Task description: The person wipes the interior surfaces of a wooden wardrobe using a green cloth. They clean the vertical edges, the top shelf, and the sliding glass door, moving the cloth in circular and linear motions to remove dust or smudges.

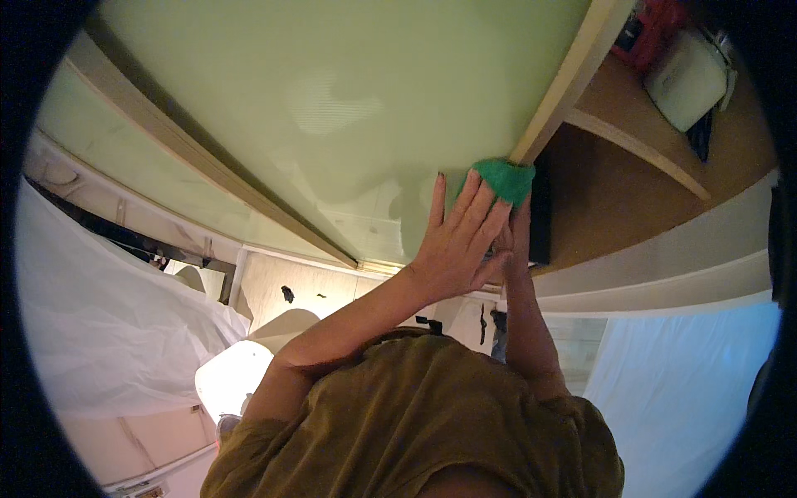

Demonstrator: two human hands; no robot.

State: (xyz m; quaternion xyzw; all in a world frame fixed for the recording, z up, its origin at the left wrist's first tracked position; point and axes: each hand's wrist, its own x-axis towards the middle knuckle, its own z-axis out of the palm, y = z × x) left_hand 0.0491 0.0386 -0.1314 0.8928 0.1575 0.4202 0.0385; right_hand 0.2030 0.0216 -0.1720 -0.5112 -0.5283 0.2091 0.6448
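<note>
A green cloth or pad point(507, 177) lies over the lower end of a pale wooden strip point(560, 93), at the edge of a glossy light-green panel point(336, 106). Spread over the cloth is my left hand point(464, 230), its middle fingers pressing on it and its little finger apart on the panel side. My right hand point(520, 230) is upright just to the right, partly hidden behind the left. Its fingertips reach the cloth's lower edge; the rest of its grip is hidden. A dark upright edge point(540, 218) runs beside the right hand.
At right is a brown-floored compartment point(604, 193) with a curved pale divider point(641, 149), a white container point(688, 81) and a red object point(654, 31). Another wooden strip point(205, 155) crosses the left. White sheeting point(118, 305), a bright lamp point(233, 380) and bluish sheeting point(672, 386) surround me.
</note>
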